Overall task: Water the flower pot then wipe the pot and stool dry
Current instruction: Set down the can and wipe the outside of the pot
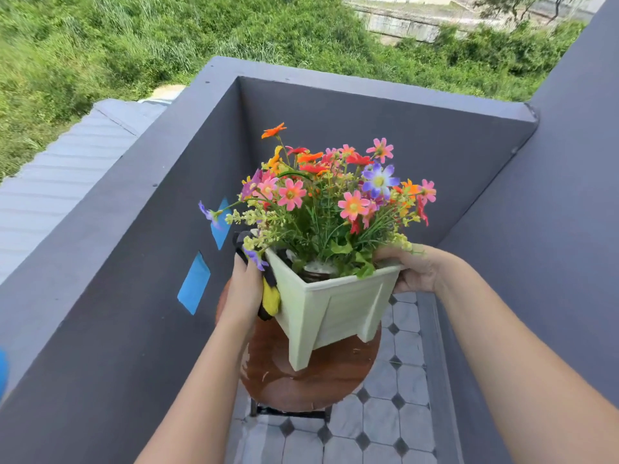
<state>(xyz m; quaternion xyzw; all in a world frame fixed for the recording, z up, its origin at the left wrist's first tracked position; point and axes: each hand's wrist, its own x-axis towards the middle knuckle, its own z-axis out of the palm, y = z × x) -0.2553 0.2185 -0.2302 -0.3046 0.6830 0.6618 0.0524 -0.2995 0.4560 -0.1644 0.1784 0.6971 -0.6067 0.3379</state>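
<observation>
Item 1: flower pot [330,304]. Square, pale green, tapered, with legs at the corners; 3 legs are seen. It is filled with flowers [330,192] in pink, orange, red, purple and yellow over green foliage. The pot is seen above the stool, slightly tilted; its nearest leg meets the seat or hangs just over it, and contact cannot be told.

Item 2: stool [311,376]. Round, reddish-brown wooden seat on a dark frame, directly under the pot. A wet sheen is seen on the seat in front of the pot's nearest leg.

Item 3: left hand [243,291]. Placed against the pot's left side. The fingers are closed around a cloth, which is pressed between hand and pot wall.

Item 4: cloth [270,298]. Yellow and black, bunched, touching the pot's left wall just below the rim.

Item 5: right hand [413,271]. Set on the pot's right corner. The fingers are clamped on the rim, with the thumb over its top edge, partly hidden by leaves.

Item 6: surroundings. A dark grey parapet wall [335,108] stands behind and to both sides of the pot; 2 blue tape strips [194,283] are stuck to the wall left of the pot. A grey tiled floor [385,430] lies below the stool.
</observation>
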